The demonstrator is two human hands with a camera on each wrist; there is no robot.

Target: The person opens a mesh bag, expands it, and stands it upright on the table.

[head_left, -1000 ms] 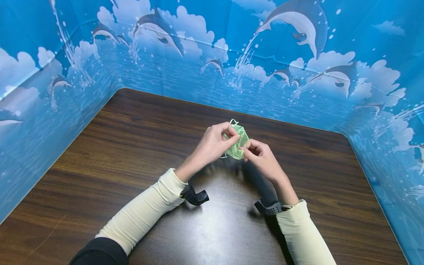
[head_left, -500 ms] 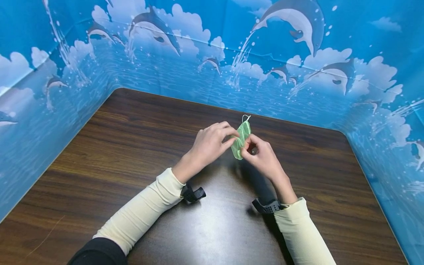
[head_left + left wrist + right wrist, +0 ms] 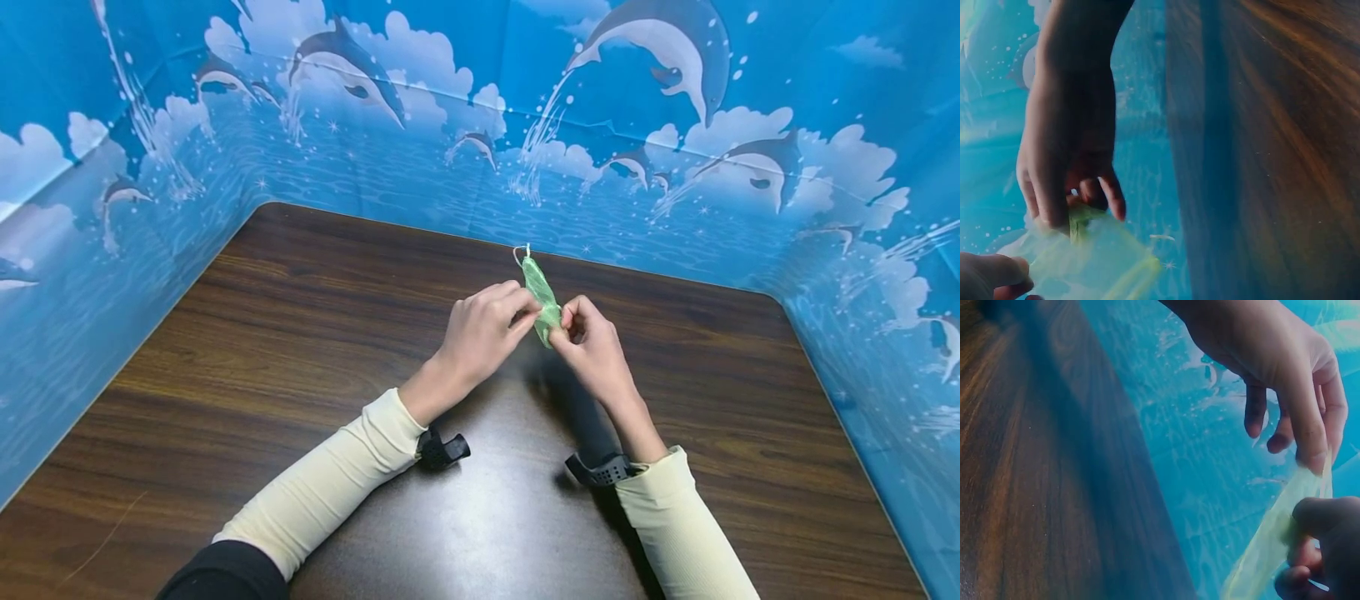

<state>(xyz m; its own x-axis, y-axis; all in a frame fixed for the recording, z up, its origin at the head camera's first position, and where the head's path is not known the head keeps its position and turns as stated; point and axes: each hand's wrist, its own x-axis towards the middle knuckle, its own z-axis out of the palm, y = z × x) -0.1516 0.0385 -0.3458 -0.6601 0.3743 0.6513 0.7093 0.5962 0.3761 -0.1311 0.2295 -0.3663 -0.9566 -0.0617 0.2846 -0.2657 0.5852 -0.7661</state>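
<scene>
A small sheer green drawstring pouch (image 3: 537, 283) is held above the table in the head view, seen nearly edge-on. One white cord loop (image 3: 521, 253) sticks up at its far end. My left hand (image 3: 486, 329) pinches the pouch's left side between thumb and fingertips. From the right, my right hand (image 3: 596, 350) grips its near end with thumb and curled fingers. The left wrist view shows the pouch (image 3: 1100, 259) spread flat and see-through, with the right hand (image 3: 1069, 137) above it. In the right wrist view the pouch (image 3: 1266, 544) hangs slanted; whether it contains anything cannot be told.
Below the hands lies a dark wood-grain table (image 3: 262, 333) with a bright glare patch near the front. A blue dolphin-print curtain (image 3: 420, 167) surrounds its back and sides. Black straps (image 3: 600, 471) are worn on both wrists.
The pouch has turned from showing its broad face to nearly edge-on, and its loop end now points away. The left hand loosened its fingers midway, then pinched the pouch again.
</scene>
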